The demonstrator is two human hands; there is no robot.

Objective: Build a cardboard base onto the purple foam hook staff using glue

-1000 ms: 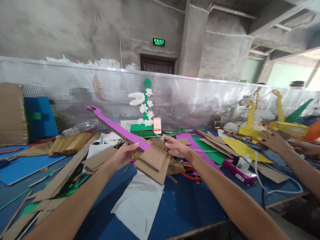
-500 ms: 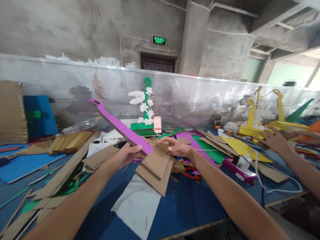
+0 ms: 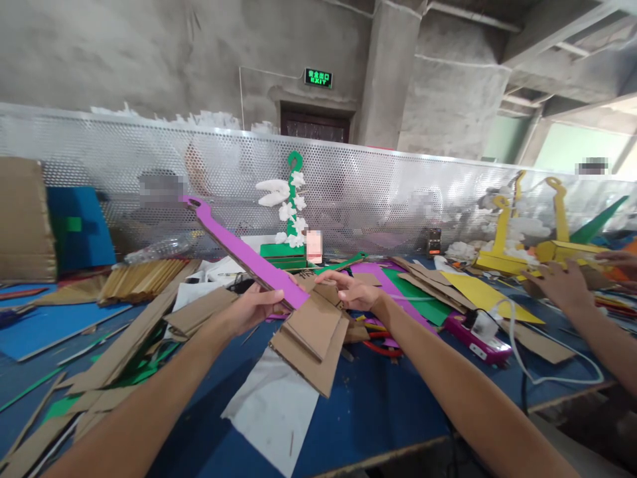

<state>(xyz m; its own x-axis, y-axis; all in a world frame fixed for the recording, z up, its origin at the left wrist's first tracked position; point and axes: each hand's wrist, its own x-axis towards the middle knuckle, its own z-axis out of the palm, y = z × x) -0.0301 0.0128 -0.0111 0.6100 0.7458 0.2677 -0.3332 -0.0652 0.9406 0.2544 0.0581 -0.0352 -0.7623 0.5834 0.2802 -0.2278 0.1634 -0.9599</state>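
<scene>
My left hand is closed around a long purple cardboard strip, thumb on its face. The strip slants up to the left and ends in a hooked, holed tip. Its lower end meets a brown layered cardboard base, tilted above the table. My right hand grips the base's upper right edge, its fingers bent over a cardboard piece there. Exactly how the strip joins the base is hidden. Below lies a white sheet.
A green hook-shaped stand with white flowers is at the back. Cardboard strips lie left. To the right are a purple power strip with a white cable, a yellow sheet and a co-worker's hands by yellow stands.
My hands and the purple piece stay almost in place; the base tilts very slightly. The co-worker's hands at the right have shifted a little.
</scene>
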